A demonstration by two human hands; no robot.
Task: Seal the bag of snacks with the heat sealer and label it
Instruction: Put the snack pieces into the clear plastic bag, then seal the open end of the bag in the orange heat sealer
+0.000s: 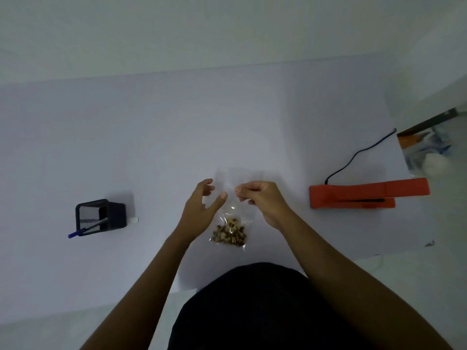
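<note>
We see the clear plastic bag of brown and tan snacks (229, 232) lying flat on the white table (151, 137), just in front of the dark-clothed torso (252, 306), between the two forearms. Its upper, empty part is nearly invisible against the table; we make out the far edge only as a faint outline beyond the fingers. Individual snack pieces are too blurred to identify.

Left hand (202, 208): fingers spread fairly wide and curled, thumb extended toward the bag's neck. Whether it touches the film, we cannot tell.

Right hand (262, 200): fingers bunched tight, pinched at the bag's clear upper part; it appears to grip the film, though the contact itself is hard to see.

The orange clamp-style heat sealer (366, 193) sits to the right, well apart from the bag, with its black cord (358, 152) running off the far table edge. No readable markings on it.

At left, a black mesh pen holder (97, 217) with a blue-capped pen (87, 228) sticking out; a small white item (134, 220) just beside it, too small to identify.

At the right edge, orange and blue clutter (427, 145), cut off and blurred.
</note>
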